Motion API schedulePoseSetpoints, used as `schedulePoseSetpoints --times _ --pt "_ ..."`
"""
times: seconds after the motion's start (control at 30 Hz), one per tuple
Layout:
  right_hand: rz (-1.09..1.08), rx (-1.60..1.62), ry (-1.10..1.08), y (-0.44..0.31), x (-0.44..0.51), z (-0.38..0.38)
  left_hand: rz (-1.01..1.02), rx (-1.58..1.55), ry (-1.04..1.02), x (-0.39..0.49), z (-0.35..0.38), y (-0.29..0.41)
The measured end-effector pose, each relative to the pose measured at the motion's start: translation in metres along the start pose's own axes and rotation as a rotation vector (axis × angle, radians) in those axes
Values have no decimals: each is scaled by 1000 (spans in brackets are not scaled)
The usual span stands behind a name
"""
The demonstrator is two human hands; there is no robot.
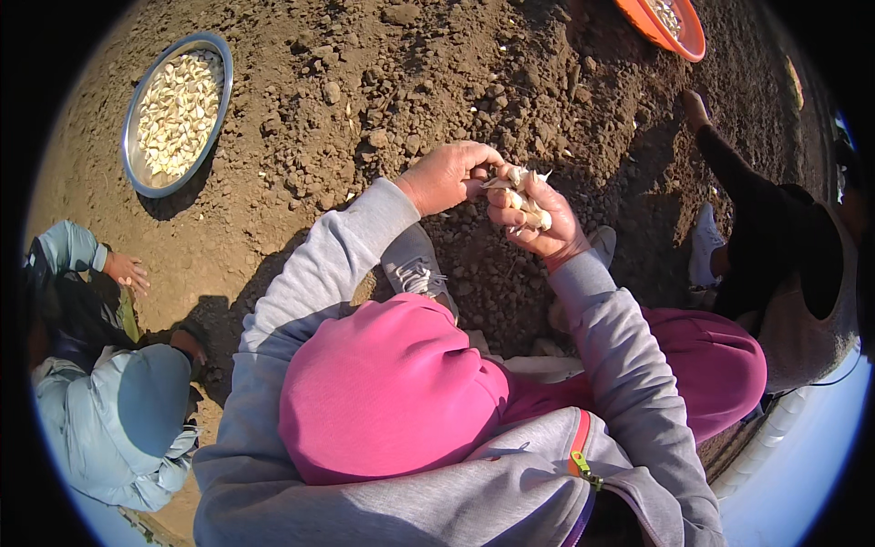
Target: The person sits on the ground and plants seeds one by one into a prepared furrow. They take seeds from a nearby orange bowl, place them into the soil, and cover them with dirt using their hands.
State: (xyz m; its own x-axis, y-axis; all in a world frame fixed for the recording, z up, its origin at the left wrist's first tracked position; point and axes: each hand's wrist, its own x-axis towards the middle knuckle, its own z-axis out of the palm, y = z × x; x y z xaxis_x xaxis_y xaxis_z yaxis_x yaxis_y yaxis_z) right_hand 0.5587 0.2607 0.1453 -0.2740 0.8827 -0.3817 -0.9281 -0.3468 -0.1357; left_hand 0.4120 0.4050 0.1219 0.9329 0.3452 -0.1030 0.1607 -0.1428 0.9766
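Observation:
My right hand (547, 215) is curled around a handful of garlic cloves (523, 195), their pale pointed ends sticking out between the fingers. Just left of it is my left hand (448, 179), back upward, its bent fingertips meeting the right hand's fingers and the edge of the cloves. Whether those fingertips pinch a clove is hidden. Both hands are above cloddy brown soil (424, 89), in front of my grey lace-up shoe (413, 267) and my bent knees in pink trousers (389, 390).
A metal basin (229, 75) full of garlic cloves rests on the soil at far left. An orange basin (694, 41) with cloves is at upper right. One person in a light blue jacket (102, 424) crouches at left; another in dark clothing (772, 232) reaches toward the soil at right.

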Motion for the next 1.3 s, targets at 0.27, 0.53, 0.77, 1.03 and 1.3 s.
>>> schedulePoseSetpoints --times 0.27,0.53,0.77,1.03,1.3 --pt "89 -67 79 29 -6 9 263 71 76 -37 10 -43" --pt "78 16 252 6 -55 -35 -168 366 374 -40 6 -86" --pt "47 23 279 -19 -52 -50 -16 618 74 42 76 -71" --pt "39 -96 254 -65 -42 -53 59 756 -50 43 93 -77" --pt "-37 25 153 -74 -29 -65 -308 564 164 -10 20 -83"
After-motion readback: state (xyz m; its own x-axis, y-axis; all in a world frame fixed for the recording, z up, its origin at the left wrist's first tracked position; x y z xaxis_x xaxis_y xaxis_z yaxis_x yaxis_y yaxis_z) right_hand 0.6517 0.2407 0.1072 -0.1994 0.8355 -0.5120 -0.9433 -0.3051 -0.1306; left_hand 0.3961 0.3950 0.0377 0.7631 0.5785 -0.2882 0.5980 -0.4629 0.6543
